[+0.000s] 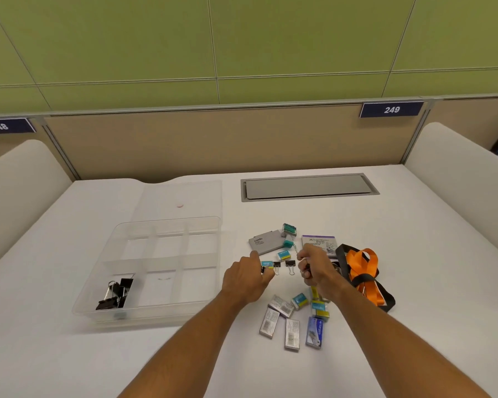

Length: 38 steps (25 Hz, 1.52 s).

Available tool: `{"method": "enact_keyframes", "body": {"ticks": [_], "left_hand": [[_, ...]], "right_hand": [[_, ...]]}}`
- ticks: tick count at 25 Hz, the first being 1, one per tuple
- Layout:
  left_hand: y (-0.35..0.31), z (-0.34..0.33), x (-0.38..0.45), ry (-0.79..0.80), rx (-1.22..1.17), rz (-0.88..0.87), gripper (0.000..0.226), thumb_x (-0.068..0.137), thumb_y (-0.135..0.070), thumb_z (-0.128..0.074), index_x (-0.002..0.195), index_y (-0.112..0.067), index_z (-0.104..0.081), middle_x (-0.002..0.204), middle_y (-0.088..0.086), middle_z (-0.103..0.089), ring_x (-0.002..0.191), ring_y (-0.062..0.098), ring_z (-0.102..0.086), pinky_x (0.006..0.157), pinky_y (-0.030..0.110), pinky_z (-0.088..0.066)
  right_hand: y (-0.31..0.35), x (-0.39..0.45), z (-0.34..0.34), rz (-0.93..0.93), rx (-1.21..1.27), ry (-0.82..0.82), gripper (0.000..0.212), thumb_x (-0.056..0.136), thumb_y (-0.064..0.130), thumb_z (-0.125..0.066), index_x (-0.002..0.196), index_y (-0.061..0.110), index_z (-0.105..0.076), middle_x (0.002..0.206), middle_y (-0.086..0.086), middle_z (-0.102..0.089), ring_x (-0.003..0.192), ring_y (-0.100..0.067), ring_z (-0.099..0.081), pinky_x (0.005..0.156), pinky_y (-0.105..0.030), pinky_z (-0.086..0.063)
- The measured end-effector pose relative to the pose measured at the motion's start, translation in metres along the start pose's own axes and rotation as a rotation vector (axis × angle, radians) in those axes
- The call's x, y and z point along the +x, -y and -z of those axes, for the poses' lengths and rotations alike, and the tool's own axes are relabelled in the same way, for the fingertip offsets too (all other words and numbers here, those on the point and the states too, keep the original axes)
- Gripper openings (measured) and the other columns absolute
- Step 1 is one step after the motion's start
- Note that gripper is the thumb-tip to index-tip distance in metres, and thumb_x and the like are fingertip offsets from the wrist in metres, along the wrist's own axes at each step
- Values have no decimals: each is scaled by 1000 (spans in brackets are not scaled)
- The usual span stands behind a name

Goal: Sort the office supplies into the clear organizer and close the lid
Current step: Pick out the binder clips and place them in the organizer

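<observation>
Two binder clips [283, 265] lie handles toward viewer.

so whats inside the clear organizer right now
Only black binder clips, piled in the near-left compartment of the clear organizer. The other compartments look empty, apart from a faint reddish mark; anything under the clips is hidden.

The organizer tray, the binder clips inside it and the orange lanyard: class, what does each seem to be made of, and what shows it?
Organizer tray: clear, slightly frosted plastic; the white table shows through its walls.
Binder clips: probably black-coated metal with shiny wire handles that glint.
Orange lanyard: woven fabric ribbon, it seems; it folds in soft loops.
</observation>
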<state>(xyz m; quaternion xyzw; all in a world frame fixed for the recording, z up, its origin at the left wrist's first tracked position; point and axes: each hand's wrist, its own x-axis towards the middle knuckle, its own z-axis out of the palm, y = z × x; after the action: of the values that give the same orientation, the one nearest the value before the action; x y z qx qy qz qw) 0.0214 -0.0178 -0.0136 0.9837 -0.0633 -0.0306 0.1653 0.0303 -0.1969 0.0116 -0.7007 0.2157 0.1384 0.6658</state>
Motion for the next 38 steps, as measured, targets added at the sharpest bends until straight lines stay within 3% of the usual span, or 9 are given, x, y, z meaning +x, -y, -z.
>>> {"method": "enact_keyframes", "body": {"ticks": [3,7,10,14,19,26,31,38], "left_hand": [[5,11,-9,-40,0,17,35,91,-52,-39,99,-17,-42,104,9,-63,76,24,-55,57,32,-42],[12,26,-23,-83,-31,39,31,90,-50,-40,93,-19,-39,97,8,-63,70,23,-52,54,31,-38],[21,38,-35,-110,-57,53,27,88,-47,-40,92,-20,-39,93,6,-63,68,21,-50,50,28,-32],[39,54,-47,-150,-51,94,32,85,-48,-38,93,-18,-43,90,6,-61,71,25,-51,57,32,-35],[86,81,-54,-193,-70,114,31,86,-46,-39,91,-15,-45,88,5,-61,72,28,-51,58,33,-36],[180,109,-63,-179,-62,133,29,86,-42,-44,96,-16,-46,93,5,-62,79,31,-55,63,36,-42],[245,120,-73,-178,-45,180,23,86,-36,-44,95,-15,-44,86,3,-60,75,29,-56,60,34,-41],[287,117,-75,-54,71,120,21,87,-30,-52,101,-14,-51,102,4,-57,87,28,-58,71,36,-47]], "right_hand": [[8,-13,-5,-59,375,166,8,72,12,-37,70,13,-45,58,-4,-46,45,-12,-34,36,-15,-20],[12,-22,-22,-15,464,252,23,73,14,-38,78,6,-59,63,-11,-54,46,-15,-40,35,-16,-22],[15,-25,-43,6,353,248,23,81,15,-43,78,4,-63,62,-9,-57,46,-14,-41,35,-16,-23],[22,-29,-79,80,111,201,21,85,9,-39,78,8,-59,61,-5,-48,44,-11,-34,36,-17,-25],[30,-36,-137,337,-216,142,33,91,9,-33,79,16,-63,65,0,-49,52,-11,-38,44,-22,-30],[34,-45,-224,385,-294,177,33,79,2,-36,75,16,-65,70,4,-53,61,-12,-44,52,-23,-32],[32,-49,-263,378,-323,172,33,82,-1,-36,78,14,-64,72,3,-50,60,-10,-45,55,-22,-34],[25,-57,-303,385,-364,127,31,83,-1,-37,85,8,-67,82,-7,-61,61,-9,-51,53,-21,-36]]}}
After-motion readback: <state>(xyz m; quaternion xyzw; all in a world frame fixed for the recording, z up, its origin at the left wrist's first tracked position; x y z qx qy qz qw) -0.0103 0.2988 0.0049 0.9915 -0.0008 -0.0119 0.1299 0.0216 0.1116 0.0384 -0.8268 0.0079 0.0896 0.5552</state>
